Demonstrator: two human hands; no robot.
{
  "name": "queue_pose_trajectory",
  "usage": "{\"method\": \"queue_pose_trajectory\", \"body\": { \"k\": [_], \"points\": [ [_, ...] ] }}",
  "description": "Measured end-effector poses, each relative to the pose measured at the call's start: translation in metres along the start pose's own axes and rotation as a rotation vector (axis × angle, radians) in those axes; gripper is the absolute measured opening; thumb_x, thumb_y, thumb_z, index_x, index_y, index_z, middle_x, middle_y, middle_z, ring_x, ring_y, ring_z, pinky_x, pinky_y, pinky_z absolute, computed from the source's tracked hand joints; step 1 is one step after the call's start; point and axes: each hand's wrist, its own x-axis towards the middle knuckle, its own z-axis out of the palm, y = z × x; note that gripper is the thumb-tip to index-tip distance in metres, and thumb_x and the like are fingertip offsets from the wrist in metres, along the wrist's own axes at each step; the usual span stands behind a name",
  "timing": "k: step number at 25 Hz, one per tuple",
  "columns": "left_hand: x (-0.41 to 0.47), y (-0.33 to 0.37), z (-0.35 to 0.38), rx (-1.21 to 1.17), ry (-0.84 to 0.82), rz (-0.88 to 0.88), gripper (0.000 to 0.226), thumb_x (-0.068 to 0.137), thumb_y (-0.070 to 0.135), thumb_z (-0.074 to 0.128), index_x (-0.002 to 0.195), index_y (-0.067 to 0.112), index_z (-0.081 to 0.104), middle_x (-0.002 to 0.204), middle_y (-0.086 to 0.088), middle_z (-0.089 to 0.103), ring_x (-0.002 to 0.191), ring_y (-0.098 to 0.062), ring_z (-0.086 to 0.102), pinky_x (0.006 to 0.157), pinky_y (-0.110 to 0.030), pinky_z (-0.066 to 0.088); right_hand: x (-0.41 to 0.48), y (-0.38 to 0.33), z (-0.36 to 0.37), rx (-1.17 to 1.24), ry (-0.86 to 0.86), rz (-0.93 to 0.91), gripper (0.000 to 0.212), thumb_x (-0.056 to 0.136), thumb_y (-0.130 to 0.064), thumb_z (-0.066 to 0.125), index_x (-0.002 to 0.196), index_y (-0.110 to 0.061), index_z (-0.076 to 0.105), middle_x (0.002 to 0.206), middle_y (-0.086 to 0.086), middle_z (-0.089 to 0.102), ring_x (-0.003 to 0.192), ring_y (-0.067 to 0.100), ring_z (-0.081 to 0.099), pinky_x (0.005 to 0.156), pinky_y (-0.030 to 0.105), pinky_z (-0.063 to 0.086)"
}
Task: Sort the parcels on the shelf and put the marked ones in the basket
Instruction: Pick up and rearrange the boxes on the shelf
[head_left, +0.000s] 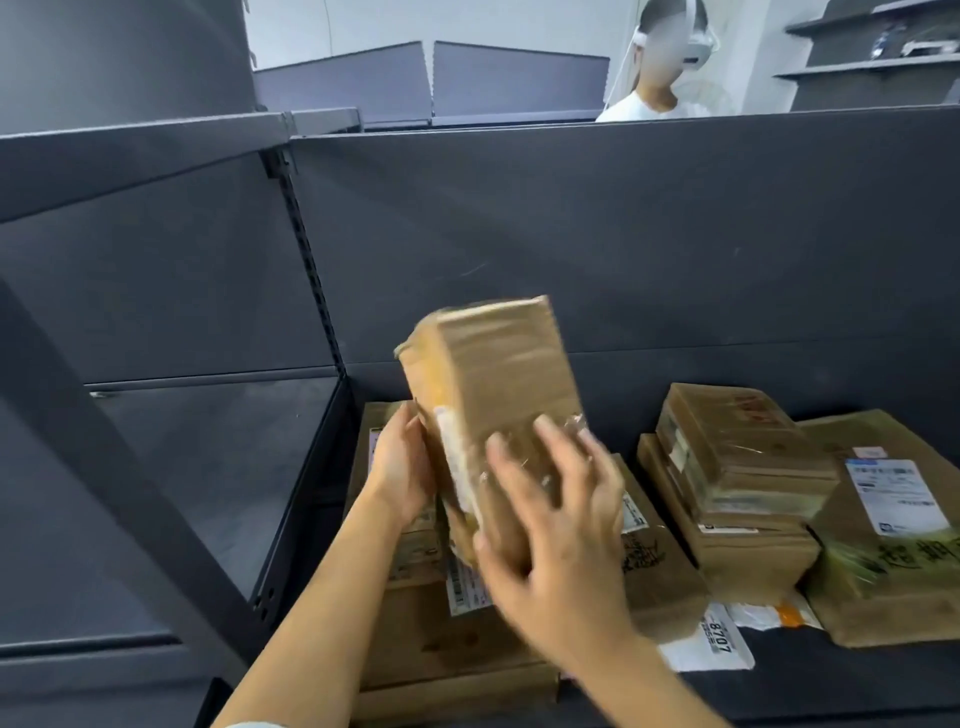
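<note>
A taped brown cardboard parcel (493, 384) is held up on end above the shelf, tilted a little to the left. My left hand (402, 467) holds its left side near the bottom. My right hand (556, 540) wraps its lower front, fingers spread over the tape and thumb curled round the lower edge. Under it lie flat brown parcels (447, 639) with white labels. A stack of brown parcels (737, 467) stands to the right, and a large parcel with a white label and black handwriting (893, 530) lies beyond that. No basket is in view.
The dark grey shelf board (831, 675) carries the parcels; its back panel (623, 234) rises behind. A white mailer marked 8707 (717, 639) lies at the front. The bay to the left (208, 467) has a bare shelf. A person stands behind the panel (660, 98).
</note>
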Motion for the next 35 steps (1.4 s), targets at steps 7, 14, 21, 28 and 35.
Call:
{"method": "queue_pose_trajectory", "body": {
  "k": [7,14,21,28,35],
  "points": [
    [-0.023,0.016,0.006,0.343,-0.224,0.196,0.041,0.094,0.042,0.044,0.134,0.036,0.051,0.134,0.004,0.059,0.122,-0.016,0.057,0.095,-0.038,0.050,0.048,0.085,-0.006,1.338,0.095,0.846,0.049,0.088,-0.008,0.055,0.123,-0.043,0.055,0.125,0.002,0.063,0.108,0.020,0.065,0.082,0.037,0.057],
    [-0.032,-0.033,0.013,0.735,-0.108,-0.053,0.051,0.099,0.040,0.035,0.148,0.032,0.025,0.145,0.007,0.044,0.131,-0.014,0.043,0.111,-0.034,0.030,0.021,0.134,0.011,1.212,0.065,1.116,0.039,0.086,-0.011,0.057,0.114,-0.037,0.063,0.100,-0.001,0.075,0.085,0.019,0.072,0.060,0.029,0.056],
    [-0.030,-0.065,-0.055,1.595,0.454,0.116,0.067,0.086,0.051,0.051,0.143,0.026,0.029,0.158,-0.004,0.016,0.144,-0.029,0.006,0.118,-0.046,0.010,-0.023,0.133,0.062,1.085,-0.089,1.230,0.048,0.087,-0.015,0.059,0.129,-0.039,0.053,0.105,-0.003,0.072,0.094,0.019,0.068,0.068,0.033,0.053],
    [-0.030,-0.054,-0.086,1.521,0.369,0.065,0.065,0.085,0.038,0.052,0.144,0.036,0.023,0.161,0.007,0.002,0.146,-0.033,-0.001,0.116,-0.051,0.016,-0.018,0.119,0.107,1.089,-0.211,1.145,0.051,0.091,-0.025,0.057,0.138,-0.039,0.042,0.129,-0.003,0.059,0.110,0.017,0.060,0.080,0.035,0.052],
    [-0.033,-0.056,-0.095,1.622,0.259,0.046,0.090,0.078,0.066,0.054,0.149,0.035,0.008,0.159,0.011,-0.013,0.147,-0.030,-0.009,0.110,-0.048,0.031,-0.017,0.125,0.127,0.913,-0.318,1.050,0.052,0.093,-0.039,0.051,0.143,-0.033,0.036,0.149,-0.005,0.039,0.135,0.021,0.038,0.108,0.037,0.034]
  ]
}}
